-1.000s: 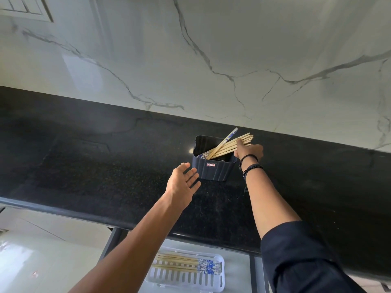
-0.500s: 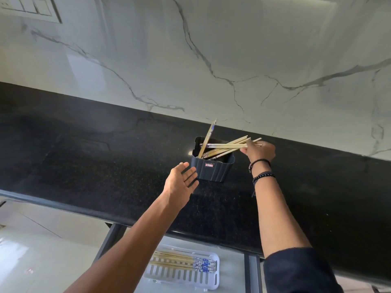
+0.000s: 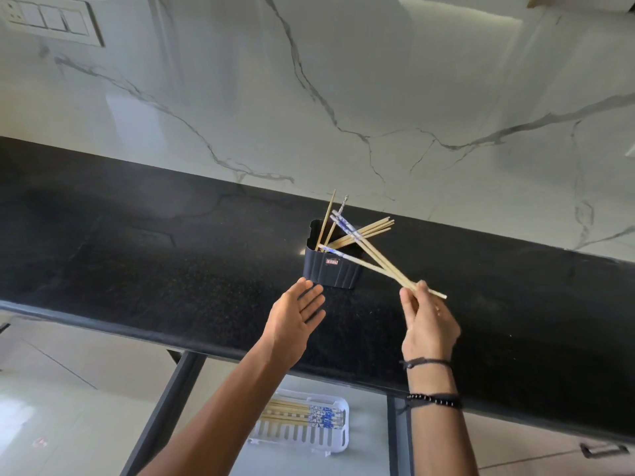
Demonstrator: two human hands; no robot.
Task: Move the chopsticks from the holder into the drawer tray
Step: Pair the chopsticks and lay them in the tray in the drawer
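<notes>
A dark ribbed holder (image 3: 331,271) stands on the black counter with several wooden chopsticks (image 3: 372,229) leaning in it. My right hand (image 3: 427,322) is right of the holder, shut on a few chopsticks (image 3: 378,261) with blue-patterned ends, lifted slantwise above the holder's rim. My left hand (image 3: 297,316) hovers open, palm up, just in front of the holder without touching it. Below the counter edge a white slotted tray (image 3: 309,438) lies in the open drawer, holding several chopsticks (image 3: 302,412).
The black counter (image 3: 171,269) runs across the view with a white marble wall (image 3: 343,97) behind. A switch plate (image 3: 51,20) is at the top left. The drawer's dark frame (image 3: 165,400) juts out below, over pale floor tiles.
My right hand has pulled back toward me and to the right, drawing a few chopsticks out of the holder. The remaining chopsticks have shifted; my left hand stays near the holder.
</notes>
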